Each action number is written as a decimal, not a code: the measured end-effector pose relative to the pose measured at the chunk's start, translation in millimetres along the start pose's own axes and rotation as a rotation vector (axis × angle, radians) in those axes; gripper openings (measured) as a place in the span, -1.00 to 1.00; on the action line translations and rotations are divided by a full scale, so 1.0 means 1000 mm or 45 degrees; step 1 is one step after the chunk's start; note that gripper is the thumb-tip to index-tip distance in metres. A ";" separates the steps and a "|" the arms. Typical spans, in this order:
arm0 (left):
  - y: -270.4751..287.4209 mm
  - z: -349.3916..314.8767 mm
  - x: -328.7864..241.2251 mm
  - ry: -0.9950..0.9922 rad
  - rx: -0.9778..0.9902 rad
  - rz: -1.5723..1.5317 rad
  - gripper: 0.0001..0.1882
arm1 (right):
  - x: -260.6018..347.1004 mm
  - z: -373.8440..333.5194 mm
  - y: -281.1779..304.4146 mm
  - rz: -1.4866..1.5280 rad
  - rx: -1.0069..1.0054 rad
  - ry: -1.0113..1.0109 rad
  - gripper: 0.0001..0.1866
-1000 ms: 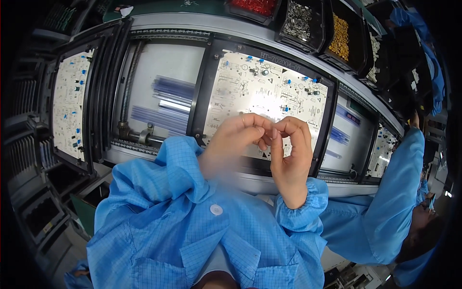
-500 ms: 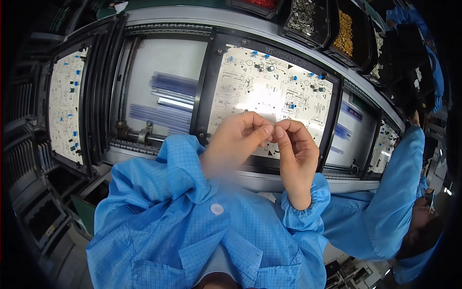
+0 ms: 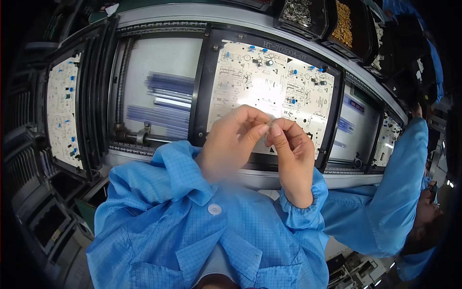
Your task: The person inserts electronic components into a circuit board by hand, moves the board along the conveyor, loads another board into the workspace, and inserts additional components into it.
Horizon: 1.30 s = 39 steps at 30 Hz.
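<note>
Both of my hands meet over the lower part of a cream circuit board (image 3: 231,72) held in a black frame (image 3: 204,91). My left hand (image 3: 233,137) is closed in a pinch, thumb against forefinger. Against it, my right hand (image 3: 293,154) pinches too, its thumb and forefinger nearly touching the left fingertips. Something tiny and pale shows between the fingertips, too small to name. Small blue parts and dark round capacitors (image 3: 269,63) stand on the board. My hands hide its lower middle.
Clear bluish plastic tubes (image 3: 171,84) lie left of the frame. Another framed board (image 3: 62,111) stands at far left, a further one (image 3: 385,139) at right. Bins of metal parts (image 3: 298,13) and yellow parts (image 3: 342,24) line the back. A co-worker's blue sleeve (image 3: 399,183) reaches in at right.
My hands stay pinched together and have shifted slightly; a pale bit now shows between the fingertips. The whole view has moved a little, and the boards sit slightly further left.
</note>
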<state>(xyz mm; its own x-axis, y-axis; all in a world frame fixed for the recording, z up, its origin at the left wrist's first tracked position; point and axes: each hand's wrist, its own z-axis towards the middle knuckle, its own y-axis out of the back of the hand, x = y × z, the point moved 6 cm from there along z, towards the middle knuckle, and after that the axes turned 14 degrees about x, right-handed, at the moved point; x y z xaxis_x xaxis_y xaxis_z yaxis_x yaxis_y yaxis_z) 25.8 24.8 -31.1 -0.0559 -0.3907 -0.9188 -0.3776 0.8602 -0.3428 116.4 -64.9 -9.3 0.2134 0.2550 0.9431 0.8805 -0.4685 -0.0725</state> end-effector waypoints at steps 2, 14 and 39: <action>0.003 0.000 0.000 -0.027 -0.045 0.085 -0.90 | -0.004 0.000 0.001 0.080 0.035 -0.106 -0.81; -0.001 -0.008 -0.019 -0.400 -0.104 0.652 -0.88 | -0.015 -0.007 -0.018 0.991 0.211 -0.266 -0.77; 0.064 -0.031 -0.015 0.136 -0.278 -0.412 -0.83 | -0.011 0.029 0.089 -0.800 -0.641 0.016 -0.86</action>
<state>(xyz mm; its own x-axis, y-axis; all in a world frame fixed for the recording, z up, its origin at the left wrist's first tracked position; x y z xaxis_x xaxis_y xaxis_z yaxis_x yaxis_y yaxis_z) -25.7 75.8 -33.1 0.0070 -0.6718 -0.7407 -0.5782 0.6016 -0.5511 204.6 -84.7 -35.9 -0.2661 0.5896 0.7626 0.5372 -0.5662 0.6252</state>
